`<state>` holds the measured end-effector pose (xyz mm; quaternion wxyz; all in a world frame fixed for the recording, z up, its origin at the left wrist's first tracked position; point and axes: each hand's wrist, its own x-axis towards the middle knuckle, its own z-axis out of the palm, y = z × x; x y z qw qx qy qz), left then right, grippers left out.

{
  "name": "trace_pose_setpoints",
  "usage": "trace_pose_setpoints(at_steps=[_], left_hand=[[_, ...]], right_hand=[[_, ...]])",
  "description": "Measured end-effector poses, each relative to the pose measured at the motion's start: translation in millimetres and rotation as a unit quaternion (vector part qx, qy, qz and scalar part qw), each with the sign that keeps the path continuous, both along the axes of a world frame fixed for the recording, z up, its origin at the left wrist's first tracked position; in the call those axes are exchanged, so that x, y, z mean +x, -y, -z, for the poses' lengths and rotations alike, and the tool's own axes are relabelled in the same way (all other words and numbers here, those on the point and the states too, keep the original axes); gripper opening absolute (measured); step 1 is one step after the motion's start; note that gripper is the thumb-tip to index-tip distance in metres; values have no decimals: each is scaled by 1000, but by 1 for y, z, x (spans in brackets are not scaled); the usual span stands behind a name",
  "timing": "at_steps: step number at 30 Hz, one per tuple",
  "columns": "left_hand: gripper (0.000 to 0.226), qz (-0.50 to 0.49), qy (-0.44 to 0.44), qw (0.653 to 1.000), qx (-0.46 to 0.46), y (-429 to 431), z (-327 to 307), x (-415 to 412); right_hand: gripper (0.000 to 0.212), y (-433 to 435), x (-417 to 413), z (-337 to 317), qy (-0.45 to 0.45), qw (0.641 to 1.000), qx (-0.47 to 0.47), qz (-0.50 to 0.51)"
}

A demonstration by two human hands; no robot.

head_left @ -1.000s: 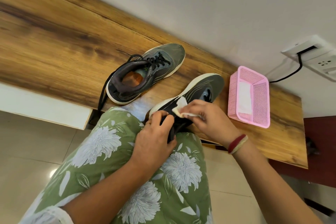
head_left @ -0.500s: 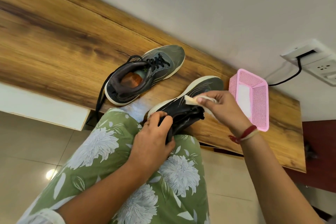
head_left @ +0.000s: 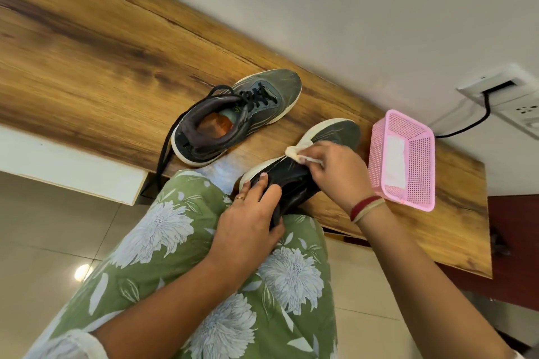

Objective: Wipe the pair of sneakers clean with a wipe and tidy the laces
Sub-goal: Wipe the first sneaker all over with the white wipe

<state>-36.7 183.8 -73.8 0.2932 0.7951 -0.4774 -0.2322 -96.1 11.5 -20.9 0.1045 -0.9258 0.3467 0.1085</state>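
Two dark grey sneakers with white soles lie on the wooden table (head_left: 87,61). The far sneaker (head_left: 233,116) stands upright, its black laces (head_left: 166,151) trailing loose over the table edge. The near sneaker (head_left: 329,137) lies tipped on its side at the table edge. My left hand (head_left: 248,224) grips its heel end. My right hand (head_left: 335,172) pinches a crumpled white wipe (head_left: 297,153) and presses it against the sneaker's side by the white sole.
A pink mesh basket (head_left: 420,154) holding white wipes stands on the table just right of my right hand. A wall socket (head_left: 507,96) with a black cable sits behind it. My knee in green floral cloth (head_left: 180,230) is under the table edge.
My right hand with the wipe slid from the heel area toward the toe, then came partway back along the sneaker's side. My left hand kept its grip on the heel.
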Motion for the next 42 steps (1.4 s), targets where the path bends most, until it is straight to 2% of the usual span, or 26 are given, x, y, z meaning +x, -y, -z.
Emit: trace_pose_setpoints(at_steps=[4, 8, 13, 17, 21, 25, 27, 29, 31, 32, 34, 36, 39, 42], left_hand=[[37, 1, 2, 1000, 0, -1, 0, -1], [37, 2, 13, 1000, -7, 0, 1, -2], [40, 11, 24, 999, -21, 0, -1, -3], [53, 3, 53, 998, -31, 0, -5, -2], [41, 4, 30, 999, -25, -1, -7, -3], [49, 0, 49, 998, -29, 0, -7, -4], [54, -3, 49, 998, -37, 0, -8, -4], [49, 0, 39, 999, -36, -1, -8, -3], [43, -14, -1, 999, -35, -2, -7, 0], [45, -33, -47, 998, -32, -2, -6, 1], [46, -92, -144, 984, -52, -2, -6, 5], [36, -133, -169, 974, -66, 0, -6, 7], [32, -138, -156, 977, -50, -1, -5, 7], [56, -110, -153, 982, -27, -1, -2, 5]], right_hand=[[26, -16, 3, 0, 31, 993, 91, -65], [26, -4, 6, -1, 13, 999, 40, -17], [28, -16, 11, -4, -16, 992, 89, -84], [30, 0, 12, -4, -38, 999, 23, -29], [24, -12, 12, -6, -16, 988, 136, -74], [27, 4, 11, -2, -32, 998, 46, -18], [27, -4, 11, 0, -19, 995, 79, -52], [21, -11, 12, -4, -7, 985, 151, -81], [16, -3, 10, -11, 26, 967, 251, -25], [14, 3, 8, -13, 66, 961, 269, 17], [13, 14, 3, -14, 156, 952, 239, 107], [14, 20, 3, -11, 196, 946, 202, 159], [18, 23, 13, -4, 101, 979, 131, 120], [18, 21, 32, 2, 12, 997, 64, 31]])
